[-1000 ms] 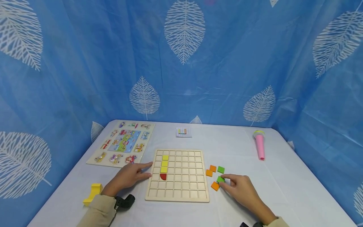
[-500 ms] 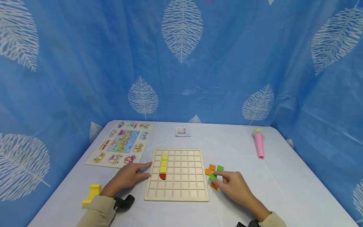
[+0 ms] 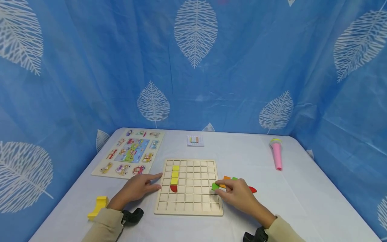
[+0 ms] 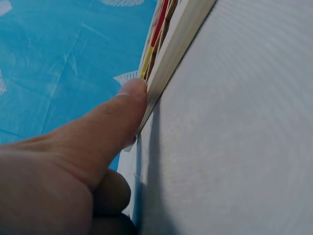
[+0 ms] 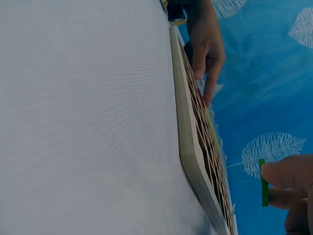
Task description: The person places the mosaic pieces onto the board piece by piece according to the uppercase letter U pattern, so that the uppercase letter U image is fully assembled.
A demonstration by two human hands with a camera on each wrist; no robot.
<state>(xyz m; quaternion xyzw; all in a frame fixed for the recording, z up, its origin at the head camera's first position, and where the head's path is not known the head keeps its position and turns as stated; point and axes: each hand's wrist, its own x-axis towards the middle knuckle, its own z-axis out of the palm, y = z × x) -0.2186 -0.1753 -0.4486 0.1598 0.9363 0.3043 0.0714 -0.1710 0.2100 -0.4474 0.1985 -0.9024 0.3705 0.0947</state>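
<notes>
A wooden grid board [image 3: 193, 205] lies on the white table. Its left part bears a column of yellow square tiles [image 3: 175, 174] with a red rounded tile [image 3: 173, 189] below them. My left hand [image 3: 136, 188] touches the board's left edge with an extended index finger and thumb; the thumb [image 4: 115, 115] shows against that edge in the left wrist view. Between thumb and index finger, my right hand [image 3: 242, 198] pinches a green square tile [image 3: 215, 186] above the board's right edge. Orange tiles [image 3: 226, 178], another green tile [image 3: 234, 178] and a red piece [image 3: 252, 190] lie partly hidden behind that hand.
A picture puzzle board [image 3: 113, 166] lies at the back left, and a small card [image 3: 195, 140] with a coloured grid pattern stands behind the grid board. At the right is a pink toy microphone [image 3: 277, 156]. A yellow block [image 3: 98, 206] sits beside my left forearm.
My right hand has carried the green tile leftward from the loose pile to the board's right edge. A red piece has come into sight behind it. The left hand keeps its place.
</notes>
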